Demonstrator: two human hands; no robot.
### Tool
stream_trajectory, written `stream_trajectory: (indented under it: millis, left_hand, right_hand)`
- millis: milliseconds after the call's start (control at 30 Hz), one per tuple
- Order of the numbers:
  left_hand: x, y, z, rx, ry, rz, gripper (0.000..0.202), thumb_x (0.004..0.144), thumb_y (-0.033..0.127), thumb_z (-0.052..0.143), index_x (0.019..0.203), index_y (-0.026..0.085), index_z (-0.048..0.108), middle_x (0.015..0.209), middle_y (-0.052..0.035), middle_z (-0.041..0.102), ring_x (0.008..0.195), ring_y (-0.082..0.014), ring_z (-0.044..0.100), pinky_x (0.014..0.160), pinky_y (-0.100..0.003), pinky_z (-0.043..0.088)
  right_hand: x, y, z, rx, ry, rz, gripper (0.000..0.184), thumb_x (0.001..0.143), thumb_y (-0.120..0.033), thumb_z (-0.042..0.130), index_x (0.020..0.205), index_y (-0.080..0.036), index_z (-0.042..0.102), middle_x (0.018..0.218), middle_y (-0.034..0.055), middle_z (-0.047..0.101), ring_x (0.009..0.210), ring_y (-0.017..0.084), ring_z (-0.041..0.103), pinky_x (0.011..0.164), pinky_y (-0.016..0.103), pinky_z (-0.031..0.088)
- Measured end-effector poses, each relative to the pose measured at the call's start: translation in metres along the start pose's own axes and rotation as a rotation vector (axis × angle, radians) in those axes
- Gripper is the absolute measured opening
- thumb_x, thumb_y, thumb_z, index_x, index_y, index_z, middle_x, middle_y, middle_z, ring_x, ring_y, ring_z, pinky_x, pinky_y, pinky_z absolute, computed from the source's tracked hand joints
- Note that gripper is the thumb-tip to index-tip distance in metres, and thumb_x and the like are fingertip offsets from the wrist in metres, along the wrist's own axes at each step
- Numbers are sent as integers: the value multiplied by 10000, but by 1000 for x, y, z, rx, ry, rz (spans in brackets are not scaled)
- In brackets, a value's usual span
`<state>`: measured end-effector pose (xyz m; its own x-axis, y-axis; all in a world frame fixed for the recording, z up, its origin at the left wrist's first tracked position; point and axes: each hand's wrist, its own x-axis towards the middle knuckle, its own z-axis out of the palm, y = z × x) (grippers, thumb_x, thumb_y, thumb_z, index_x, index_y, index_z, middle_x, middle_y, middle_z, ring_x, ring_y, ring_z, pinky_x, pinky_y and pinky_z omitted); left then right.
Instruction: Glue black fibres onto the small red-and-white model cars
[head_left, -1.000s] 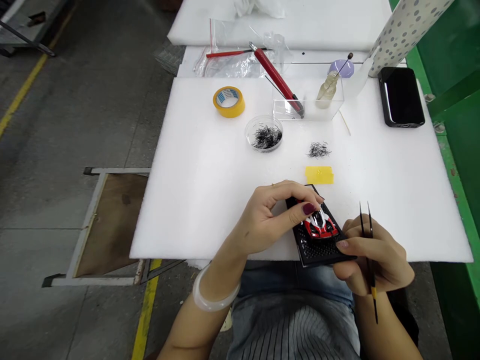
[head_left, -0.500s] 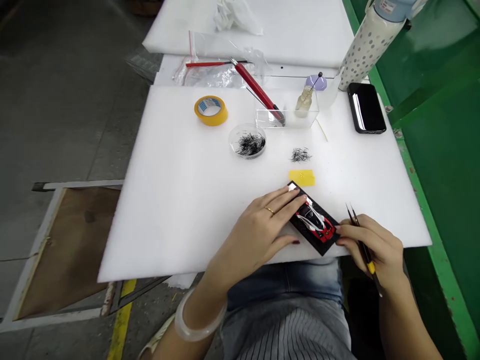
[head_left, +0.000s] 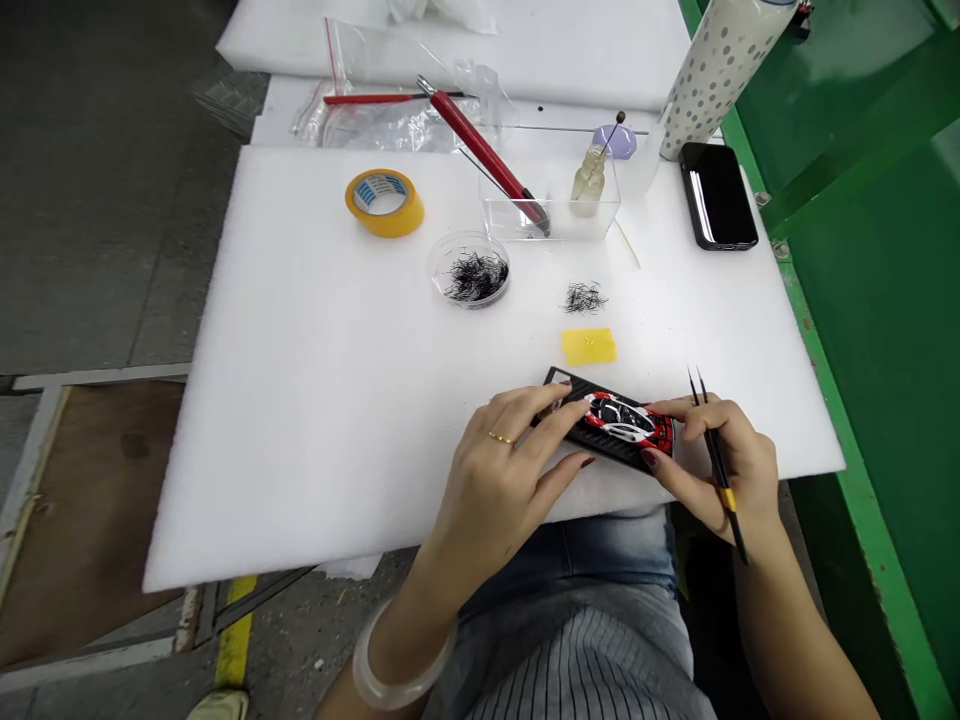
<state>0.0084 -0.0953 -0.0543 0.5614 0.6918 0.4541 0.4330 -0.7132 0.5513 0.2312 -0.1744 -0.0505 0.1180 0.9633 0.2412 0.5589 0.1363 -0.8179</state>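
Note:
A small red, white and black model car (head_left: pixel 621 418) sits on a black textured base (head_left: pixel 609 447) near the front edge of the white board. My left hand (head_left: pixel 502 460) has its fingers spread, with fingertips resting over the base's left end and beside the car. Its thumb stays apart from them at the near side. With thumb and forefinger, my right hand (head_left: pixel 724 450) touches either side of the car's right end. Black tweezers (head_left: pixel 718 460) with a yellow band are tucked in that same hand, points upward.
Behind the car lie a yellow tape piece (head_left: pixel 589 346), a pile of black fibres (head_left: pixel 584 298) and a clear dish (head_left: pixel 444 290) of more fibres. Farther back are a tape roll (head_left: pixel 401 218), red pen (head_left: pixel 480 145), clear tray (head_left: pixel 510 228), small bottle (head_left: pixel 589 182), phone (head_left: pixel 718 195) and dotted flask (head_left: pixel 712 80).
The base has turned so that it lies more crosswise. My right thumb and forefinger have moved to opposite sides of the car's end. The view has shifted a little.

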Motion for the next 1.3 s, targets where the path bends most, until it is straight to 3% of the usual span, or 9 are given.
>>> stream_trajectory:
  millis: [133,267,567,967,1100,1300]
  left_hand:
    - [5,2,2,-4,97,7,240,933,272,733,1124,142,669,1109,-93,728,1089,-254,665,966,-402,507]
    - [7,3,3,-23,117,-19,234,928,311,735,1089,149,682,1057,-82,735,1036,-247,672,938,-399,531]
    - [11,5,7,-45,171,-53,219,907,311,756,1052,161,690,1027,-70,733,1005,-223,659,940,-368,561]
    - [1,-1,6,-119,129,-27,203,878,263,787,1011,193,650,1042,-56,720,1015,-230,662,925,-388,572]
    - [1,-1,9,-109,175,-48,251,900,309,767,1091,201,644,1097,-73,718,1027,-233,694,921,-395,594]
    - [1,-1,10,-163,214,-74,168,952,167,670,1112,217,659,1099,-59,740,1045,-208,726,944,-383,617]
  right_hand:
    - [5,2,-9,212,-48,162,301,875,-217,763,930,-269,471,1111,33,763,973,187,714,827,297,559]
    - [12,1,-13,265,-77,238,289,886,-265,768,925,-267,482,1092,22,766,955,170,702,843,284,536]
    - [16,2,-15,221,-102,233,221,907,-322,740,947,-251,535,1083,45,756,938,189,679,820,311,515]
    - [28,-9,-25,117,-264,112,232,873,-237,727,934,-234,503,1040,49,741,869,170,678,780,288,532]
    - [29,-2,-26,191,-264,180,224,922,-301,687,915,-235,473,1055,60,733,885,178,648,781,308,514]
    - [40,4,-28,299,-294,247,280,918,-389,686,879,-226,461,1021,76,723,875,185,616,747,314,488]
